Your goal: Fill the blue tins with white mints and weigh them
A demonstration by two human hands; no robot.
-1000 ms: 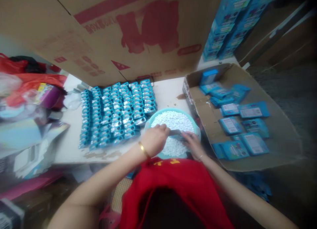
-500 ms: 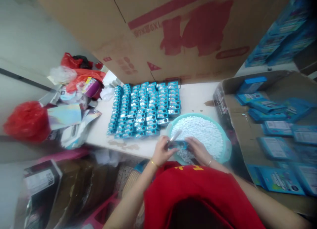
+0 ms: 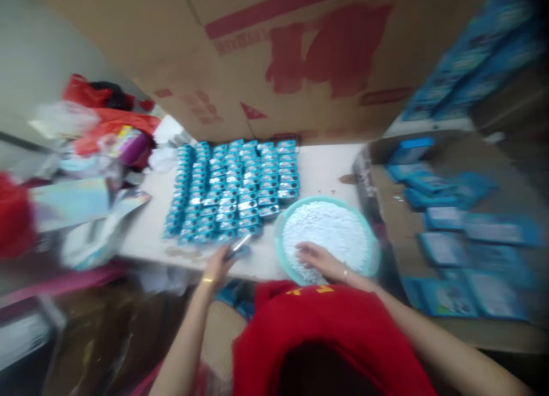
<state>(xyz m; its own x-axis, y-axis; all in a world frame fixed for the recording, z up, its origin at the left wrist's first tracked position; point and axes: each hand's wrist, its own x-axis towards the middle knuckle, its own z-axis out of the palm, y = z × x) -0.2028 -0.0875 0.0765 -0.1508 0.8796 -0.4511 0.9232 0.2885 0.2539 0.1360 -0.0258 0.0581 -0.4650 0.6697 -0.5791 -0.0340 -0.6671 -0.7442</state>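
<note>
Left hand [image 3: 219, 263] pinches a blurred blue pack [image 3: 239, 245] just near of the blue rows [image 3: 234, 184], likely lined up left so that hand reaches them easily. Right hand [image 3: 322, 260] is curled down on white pellets [image 3: 332, 227] in the basin [image 3: 279, 244]; can't tell if it grips any. Basin sits between rows and carton [image 3: 388, 216], rim presumably keeping pellets off the tabletop [image 3: 326, 162].
</note>
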